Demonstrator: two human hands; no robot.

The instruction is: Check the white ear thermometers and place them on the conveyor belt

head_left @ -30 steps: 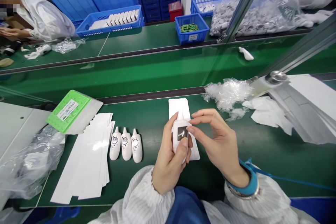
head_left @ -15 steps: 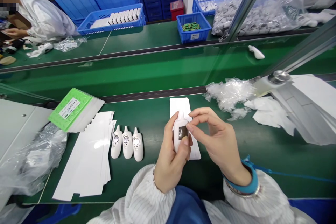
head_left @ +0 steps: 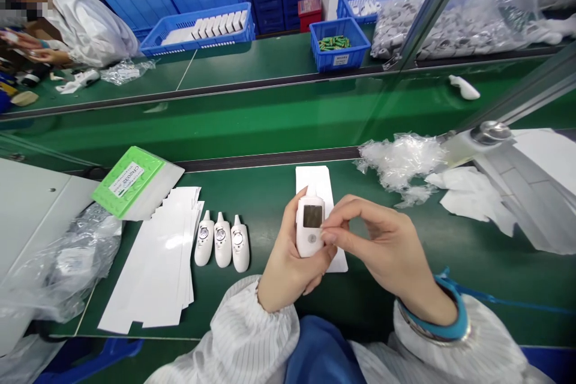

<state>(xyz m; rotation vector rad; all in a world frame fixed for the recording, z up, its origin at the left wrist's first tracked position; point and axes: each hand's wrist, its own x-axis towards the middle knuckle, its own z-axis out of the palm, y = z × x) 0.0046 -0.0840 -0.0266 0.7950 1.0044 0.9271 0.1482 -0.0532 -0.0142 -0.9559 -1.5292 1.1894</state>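
A white ear thermometer [head_left: 309, 242] with a dark square screen and a round button rests in my left hand [head_left: 290, 264], whose fingers and thumb wrap round its body. My right hand [head_left: 378, 246] has thumb and forefinger pinched at the thermometer's right edge, by the lower corner of the screen. Whether anything thin sits in that pinch is too small to see. Beneath the hands lies a white card strip [head_left: 337, 263], partly covered. To the left, three similar thermometers [head_left: 222, 243] lie in a row, their round battery recesses facing up.
White sheets [head_left: 148, 270] and a green CR2032 battery pack [head_left: 130, 181] lie left. Crumpled clear film [head_left: 400, 162] and white scraps [head_left: 477, 195] are right. Beyond the green belt [head_left: 252, 120] stand a blue battery basket [head_left: 339, 60] and a co-worker's white sleeve [head_left: 92, 24].
The thermometer has turned so its screen and button face me more squarely. My right fingertips have shifted down along its edge. The white part on the belt has moved right.
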